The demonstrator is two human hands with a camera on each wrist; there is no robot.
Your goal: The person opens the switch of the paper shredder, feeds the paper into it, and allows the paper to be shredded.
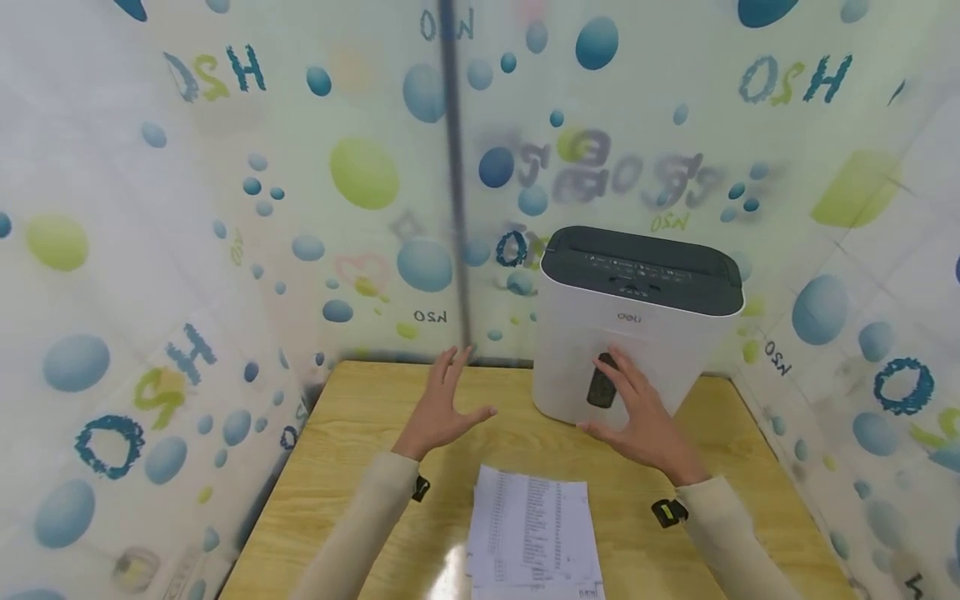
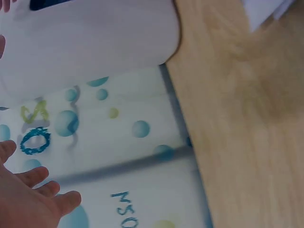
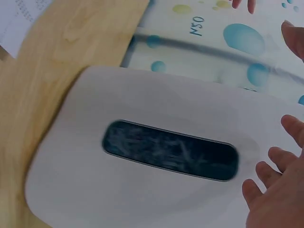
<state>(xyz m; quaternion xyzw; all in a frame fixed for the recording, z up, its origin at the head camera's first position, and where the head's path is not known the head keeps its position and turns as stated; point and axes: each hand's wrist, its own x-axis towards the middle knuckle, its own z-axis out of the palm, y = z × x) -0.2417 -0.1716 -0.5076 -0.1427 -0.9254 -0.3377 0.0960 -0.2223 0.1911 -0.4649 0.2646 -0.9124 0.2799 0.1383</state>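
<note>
A white paper shredder (image 1: 570, 333) with a dark grey top stands at the back right of the table, its front marked "deli". Pale paper shreds show behind its dark oval window (image 3: 171, 150) in the right wrist view. My right hand (image 1: 636, 414) is raised before the shredder's front, fingers spread and holding nothing. To the shredder's left my left hand (image 1: 441, 408) hovers over the table, thumb pointing right, fingers apart, also bare. Below and between the hands lies a stack of printed paper sheets (image 1: 532, 529).
The wooden table (image 1: 360, 433) carries the shredder and the sheets. Patterned curtain walls (image 1: 367, 250) with bubbles and letters enclose it at the back and both sides. A dark vertical pole or seam (image 1: 454, 167) runs down the back wall. Each wrist wears a dark strap.
</note>
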